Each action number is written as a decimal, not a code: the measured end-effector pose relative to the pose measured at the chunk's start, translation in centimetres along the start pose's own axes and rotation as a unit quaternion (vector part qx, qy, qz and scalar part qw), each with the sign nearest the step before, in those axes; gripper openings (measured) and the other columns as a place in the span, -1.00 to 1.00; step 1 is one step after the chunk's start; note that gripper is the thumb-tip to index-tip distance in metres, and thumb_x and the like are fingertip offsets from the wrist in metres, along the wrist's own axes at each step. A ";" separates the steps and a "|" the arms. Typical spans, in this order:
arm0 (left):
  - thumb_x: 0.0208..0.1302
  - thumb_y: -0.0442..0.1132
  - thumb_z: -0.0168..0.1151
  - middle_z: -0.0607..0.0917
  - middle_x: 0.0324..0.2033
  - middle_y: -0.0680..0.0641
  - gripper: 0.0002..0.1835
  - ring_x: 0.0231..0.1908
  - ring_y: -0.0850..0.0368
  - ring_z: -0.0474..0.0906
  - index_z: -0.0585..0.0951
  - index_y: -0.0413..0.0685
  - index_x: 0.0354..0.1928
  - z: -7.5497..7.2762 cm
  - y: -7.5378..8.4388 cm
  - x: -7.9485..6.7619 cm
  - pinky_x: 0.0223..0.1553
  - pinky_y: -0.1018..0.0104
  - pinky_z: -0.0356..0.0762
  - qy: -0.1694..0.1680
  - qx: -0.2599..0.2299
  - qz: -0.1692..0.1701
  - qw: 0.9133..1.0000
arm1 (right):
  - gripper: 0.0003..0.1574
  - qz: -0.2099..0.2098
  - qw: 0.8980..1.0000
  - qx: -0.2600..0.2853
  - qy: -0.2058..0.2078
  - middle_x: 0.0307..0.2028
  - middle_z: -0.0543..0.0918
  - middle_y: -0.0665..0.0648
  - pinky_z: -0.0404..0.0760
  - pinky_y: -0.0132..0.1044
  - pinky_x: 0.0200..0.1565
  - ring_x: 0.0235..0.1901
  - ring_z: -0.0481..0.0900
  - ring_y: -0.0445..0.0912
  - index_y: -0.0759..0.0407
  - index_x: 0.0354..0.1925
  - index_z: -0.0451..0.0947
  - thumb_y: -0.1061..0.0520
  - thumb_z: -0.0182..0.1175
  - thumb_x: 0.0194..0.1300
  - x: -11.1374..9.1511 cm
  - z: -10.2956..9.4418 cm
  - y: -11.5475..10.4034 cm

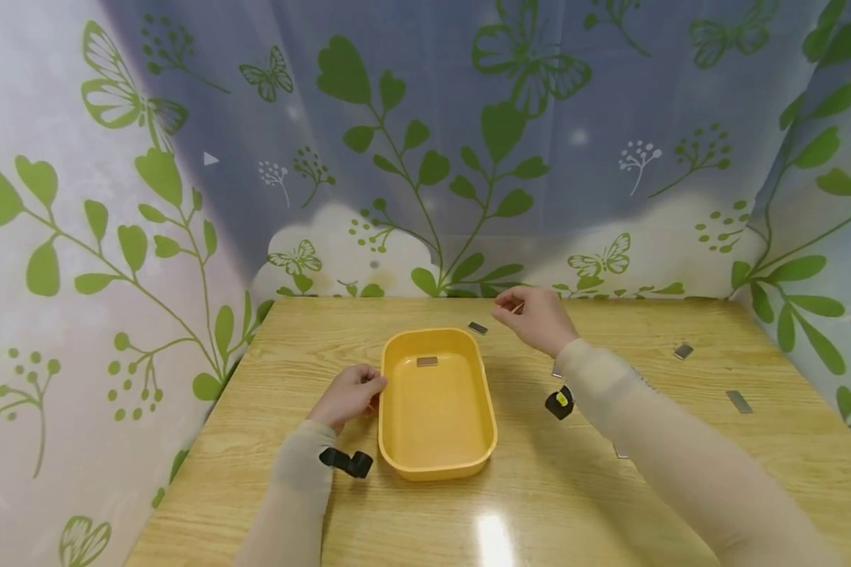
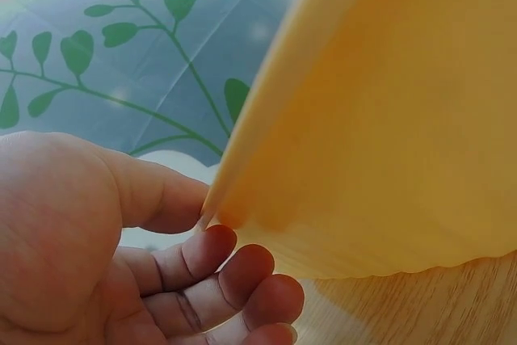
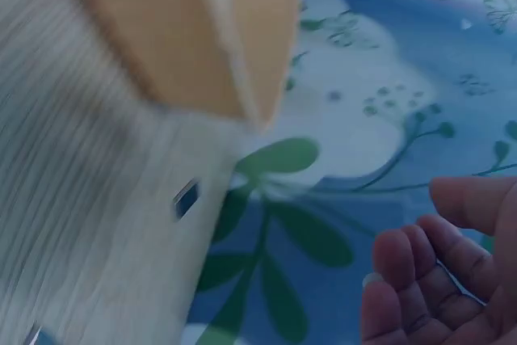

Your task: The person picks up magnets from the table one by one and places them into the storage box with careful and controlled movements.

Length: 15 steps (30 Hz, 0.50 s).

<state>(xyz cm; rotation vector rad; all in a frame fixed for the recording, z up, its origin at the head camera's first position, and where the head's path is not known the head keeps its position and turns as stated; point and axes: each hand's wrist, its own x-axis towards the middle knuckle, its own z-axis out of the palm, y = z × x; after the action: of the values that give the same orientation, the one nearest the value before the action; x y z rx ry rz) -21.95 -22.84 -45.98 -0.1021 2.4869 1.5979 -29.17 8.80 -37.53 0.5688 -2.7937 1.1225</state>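
A yellow plastic tray (image 1: 436,425) with rounded corners stands in front of me in the head view. At its left side my left hand (image 1: 351,395) pinches the rim; the left wrist view shows the thumb (image 2: 157,195) and index finger at its edge. Inside the tray lies a small grey rectangular piece (image 1: 427,361). My right hand (image 1: 535,316) hovers over the back of the table, fingers loosely curled, with nothing visible between them in the right wrist view. Nearest to it, a small dark rectangular piece (image 1: 477,327) lies behind the tray's back right corner.
More small flat pieces lie to the right on the wooden table (image 1: 291,346), among them a dark one (image 1: 683,351) and a grey one (image 1: 738,402). Others are partly hidden by the right forearm. A curtain (image 1: 425,260) with leaves and butterflies borders the table's back and sides.
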 end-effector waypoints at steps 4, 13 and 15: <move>0.43 -0.19 0.07 0.57 -0.39 -0.13 -0.76 -0.35 -0.02 0.51 0.54 -0.27 -0.14 -0.1 0.0 0.0 -0.34 0.15 0.52 0.000 0.005 -0.003 1.000 | -0.63 0.003 0.999 -0.043 -0.020 -0.17 0.64 0.13 0.55 -0.07 -0.13 -0.19 0.57 0.02 0.20 0.02 0.59 0.00 0.17 0.37 0.7 -0.3 2.2; 0.43 -0.19 0.06 0.58 -0.39 -0.14 -0.74 -0.33 -0.06 0.52 0.53 -0.31 -0.12 -0.1 0.2 -0.1 -0.30 0.10 0.54 0.000 0.009 0.006 1.000 | -0.55 0.032 0.994 -0.095 -0.047 -0.06 0.62 0.26 0.52 0.00 -0.02 -0.08 0.56 0.10 0.24 0.10 0.54 0.00 0.18 0.36 2.9 1.2 5.0; 0.43 -0.19 0.06 0.58 -0.39 -0.15 -0.74 -0.34 -0.05 0.52 0.53 -0.31 -0.13 -0.1 0.0 -0.1 -0.31 0.11 0.54 -0.001 0.006 0.009 1.000 | -0.52 0.040 0.993 -0.097 -0.055 -0.02 0.60 0.27 0.51 0.01 0.00 -0.04 0.54 0.11 0.24 0.12 0.52 -0.02 0.18 0.36 3.4 1.8 5.5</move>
<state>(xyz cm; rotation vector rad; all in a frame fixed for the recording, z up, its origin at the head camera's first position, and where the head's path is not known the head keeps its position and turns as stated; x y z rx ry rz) -21.85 -22.92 -45.87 -0.0771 2.5023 1.5873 -34.23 10.12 -41.74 0.5178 -3.0001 0.8411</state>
